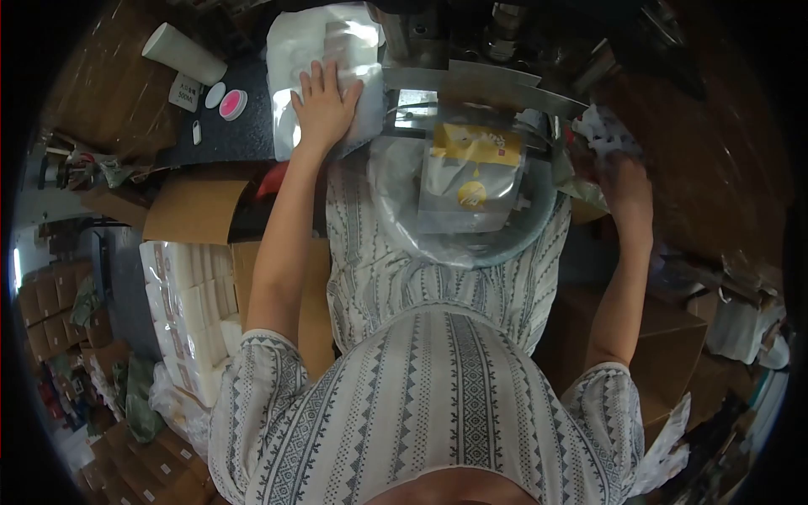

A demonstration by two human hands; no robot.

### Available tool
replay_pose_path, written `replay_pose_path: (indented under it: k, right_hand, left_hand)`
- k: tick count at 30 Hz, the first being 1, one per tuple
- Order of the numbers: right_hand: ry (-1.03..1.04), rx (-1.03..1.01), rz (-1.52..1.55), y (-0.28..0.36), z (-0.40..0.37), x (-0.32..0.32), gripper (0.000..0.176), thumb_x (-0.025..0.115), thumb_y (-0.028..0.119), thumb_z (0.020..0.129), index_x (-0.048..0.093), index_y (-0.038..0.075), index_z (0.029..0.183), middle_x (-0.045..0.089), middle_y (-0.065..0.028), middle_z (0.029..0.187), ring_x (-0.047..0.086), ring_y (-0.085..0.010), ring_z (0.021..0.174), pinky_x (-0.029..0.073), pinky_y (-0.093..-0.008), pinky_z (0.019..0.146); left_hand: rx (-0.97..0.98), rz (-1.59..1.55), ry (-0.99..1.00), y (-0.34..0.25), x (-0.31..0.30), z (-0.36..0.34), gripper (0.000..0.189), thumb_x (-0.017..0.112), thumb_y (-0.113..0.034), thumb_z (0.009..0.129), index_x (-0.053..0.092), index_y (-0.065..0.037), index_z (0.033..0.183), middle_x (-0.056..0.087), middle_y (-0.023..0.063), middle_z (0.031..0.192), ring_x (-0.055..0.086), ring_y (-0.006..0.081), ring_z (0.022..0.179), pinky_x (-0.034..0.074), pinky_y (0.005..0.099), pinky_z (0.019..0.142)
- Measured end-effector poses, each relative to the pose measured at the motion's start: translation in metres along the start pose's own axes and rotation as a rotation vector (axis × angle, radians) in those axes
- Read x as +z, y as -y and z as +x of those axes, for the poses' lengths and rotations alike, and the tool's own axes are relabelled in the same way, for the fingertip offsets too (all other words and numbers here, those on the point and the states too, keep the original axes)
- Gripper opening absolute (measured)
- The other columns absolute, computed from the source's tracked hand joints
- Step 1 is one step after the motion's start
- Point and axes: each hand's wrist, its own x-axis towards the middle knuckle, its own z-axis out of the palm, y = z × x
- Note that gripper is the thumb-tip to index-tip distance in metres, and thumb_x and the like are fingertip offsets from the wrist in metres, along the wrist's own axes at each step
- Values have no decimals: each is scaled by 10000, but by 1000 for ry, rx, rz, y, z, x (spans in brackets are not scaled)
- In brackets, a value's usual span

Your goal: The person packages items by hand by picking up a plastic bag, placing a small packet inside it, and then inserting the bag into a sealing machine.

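Observation:
My left hand (322, 111) lies flat with fingers spread on a stack of clear plastic bags (290, 50) on the dark work surface. Over my lap sits a round pale blue basin (539, 220), lined with clear film. Printed pouches (461, 181) in clear, silver and yellow rest in its mouth, under the metal edge of a machine (497, 77). My right hand (627, 189) is at the right beside crumpled white plastic (608, 130) and a greenish packet (587, 190). Shadow hides its fingertips, so I cannot make out whether it holds anything.
On the left of the dark surface (240, 139) stand a white cup (185, 52), a labelled card (184, 92) and a pink round tin (233, 104). Below are an open cardboard box (198, 202) and wrapped white packs (189, 303). Another carton (665, 337) stands at my right.

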Motion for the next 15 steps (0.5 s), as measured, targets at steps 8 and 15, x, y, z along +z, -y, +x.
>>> replay_pose_path:
  k: [8, 15]
  right_hand:
    - [118, -82, 201, 2, 19, 14, 193, 602, 120, 785, 645, 39, 955, 644, -219, 905, 617, -403, 873, 502, -478, 760]
    - [-104, 58, 443, 33, 7, -16, 176, 616, 94, 811, 645, 26, 971, 655, -184, 902, 637, -355, 795, 503, -421, 693]
  left_hand:
    - [96, 246, -23, -47, -53, -80, 580, 590, -270, 886, 394, -35, 1378, 321, 283, 1431, 293, 416, 1345, 240, 529, 1073]
    - [-105, -158, 50, -55, -85, -108, 261, 637, -59, 792, 624, -51, 1053, 616, 142, 1035, 592, 323, 952, 470, 384, 794]
